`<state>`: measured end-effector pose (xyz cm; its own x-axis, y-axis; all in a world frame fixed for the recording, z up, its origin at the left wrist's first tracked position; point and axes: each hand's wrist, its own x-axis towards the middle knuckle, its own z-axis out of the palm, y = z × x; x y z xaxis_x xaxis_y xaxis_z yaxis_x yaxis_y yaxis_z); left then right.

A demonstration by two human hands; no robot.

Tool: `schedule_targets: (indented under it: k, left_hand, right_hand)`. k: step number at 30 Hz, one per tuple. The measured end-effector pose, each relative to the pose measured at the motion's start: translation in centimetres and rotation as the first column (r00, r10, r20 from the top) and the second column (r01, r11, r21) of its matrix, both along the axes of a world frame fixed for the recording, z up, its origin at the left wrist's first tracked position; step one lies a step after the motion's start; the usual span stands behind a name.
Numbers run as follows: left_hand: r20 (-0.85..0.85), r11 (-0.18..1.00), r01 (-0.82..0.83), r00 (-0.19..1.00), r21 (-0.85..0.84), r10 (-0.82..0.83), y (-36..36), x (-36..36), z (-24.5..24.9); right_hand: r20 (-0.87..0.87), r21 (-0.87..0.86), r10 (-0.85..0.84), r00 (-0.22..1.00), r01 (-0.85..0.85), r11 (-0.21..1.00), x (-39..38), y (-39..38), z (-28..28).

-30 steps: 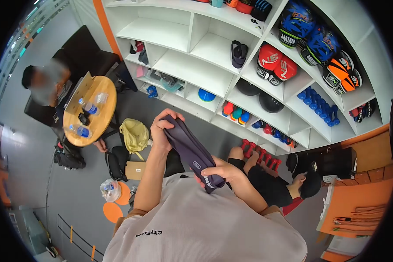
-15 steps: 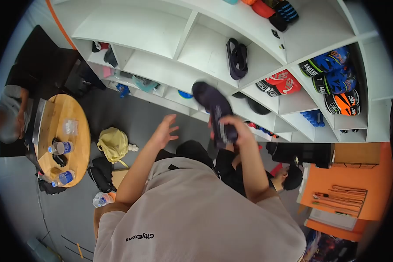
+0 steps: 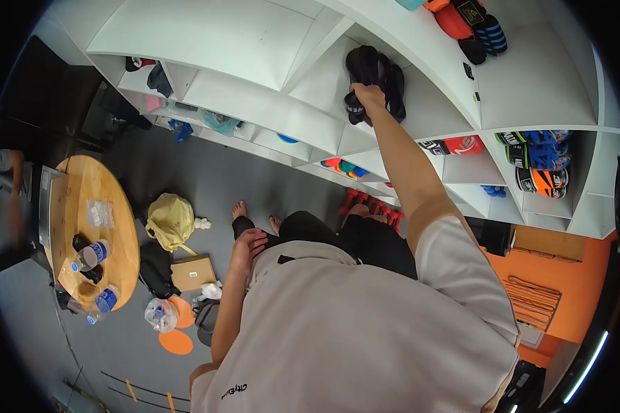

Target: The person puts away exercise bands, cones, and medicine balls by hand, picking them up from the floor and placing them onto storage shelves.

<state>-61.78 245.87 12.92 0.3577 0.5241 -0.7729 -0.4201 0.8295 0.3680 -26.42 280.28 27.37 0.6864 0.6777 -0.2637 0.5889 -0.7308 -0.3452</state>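
Note:
My right hand [image 3: 368, 96] reaches into a cubby of the white shelf [image 3: 310, 110], its fingers closed around a folded black resistance band [image 3: 362, 63] with pale print on it. A second black looped band [image 3: 395, 93] lies right beside it in the same cubby. Down by my waist, my left hand [image 3: 248, 246] holds nothing; its fingers are loosely bent, near the hem of my shirt.
Boxing gloves [image 3: 544, 165] fill a cubby to the right. Red dumbbells [image 3: 395, 219] stand below the shelf. On the left are a round wooden table [image 3: 127, 241] with bottles, a yellow bag [image 3: 171, 221], a cardboard box [image 3: 193, 273] and a seated person [image 3: 7, 179].
My right hand has carried the black band up and forward into the cubby, beside the other band. My left hand has dropped back towards my waist. The view has shifted.

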Motion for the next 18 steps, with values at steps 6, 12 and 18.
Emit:
schedule_targets:
  k: [6, 12, 18]
  left_hand:
    - [0.01, 0.989, -0.148, 0.989, 0.017, 0.148, -1.2, -2.9, -0.7]
    - [-0.14, 0.965, -0.263, 0.956, -0.014, 0.258, -2.7, -7.0, -2.1]
    - [-0.209, 0.97, -0.238, 0.947, 0.051, 0.244, -0.7, -6.7, 1.0]
  right_hand:
    - [-0.149, 0.169, -0.241, 0.959, 0.265, 0.949, 4.0, 0.8, -2.6]
    - [0.059, -0.028, -0.068, 0.996, 0.069, 0.997, 3.7, 0.8, -1.2]
    - [0.271, 0.024, 0.181, 0.945, -0.194, 0.981, -0.8, -0.8, 1.7]
